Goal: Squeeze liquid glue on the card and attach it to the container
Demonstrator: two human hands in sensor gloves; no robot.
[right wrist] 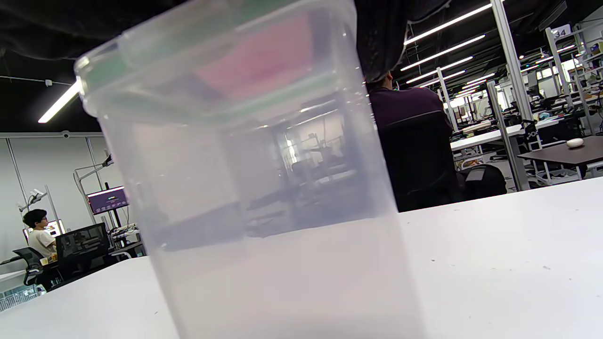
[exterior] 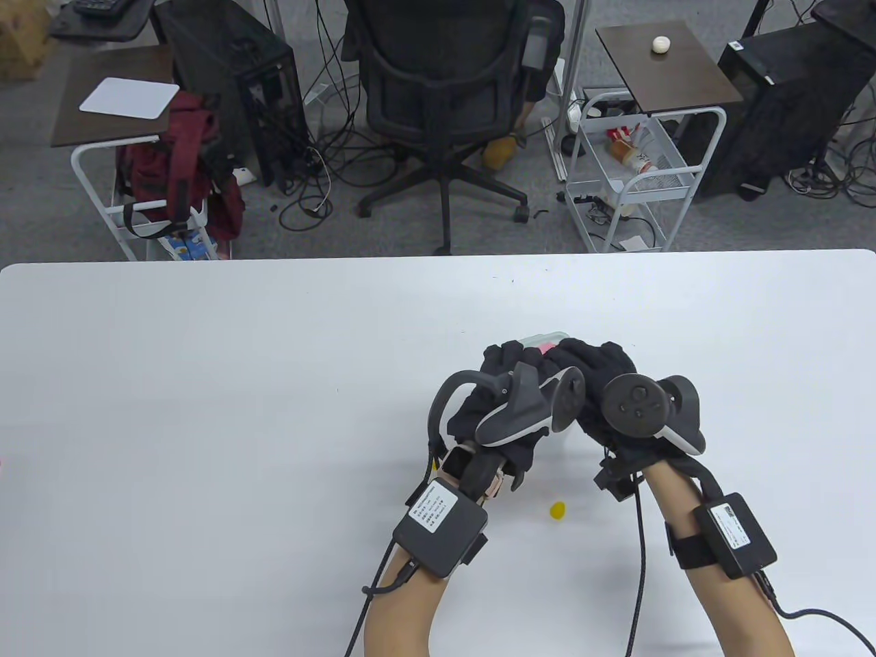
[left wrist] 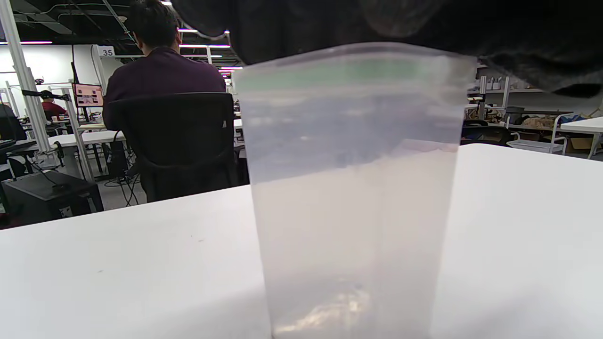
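Note:
A tall translucent plastic container (exterior: 545, 338) with a green-rimmed lid stands on the white table (exterior: 205, 383). It fills the left wrist view (left wrist: 353, 188) and the right wrist view (right wrist: 264, 197). A pink card (exterior: 547, 349) lies on the lid and shows through the plastic in the right wrist view (right wrist: 264, 61). My left hand (exterior: 510, 363) grips the container's top from the left. My right hand (exterior: 590, 359) lies over the top from the right, with its fingers on the card. Both hands hide most of the lid. The glue bottle is not in view.
A small yellow cap (exterior: 558, 510) lies on the table in front of the hands, between the wrists. Beyond the far table edge (exterior: 438, 254) stand an office chair (exterior: 445, 89) and two side carts.

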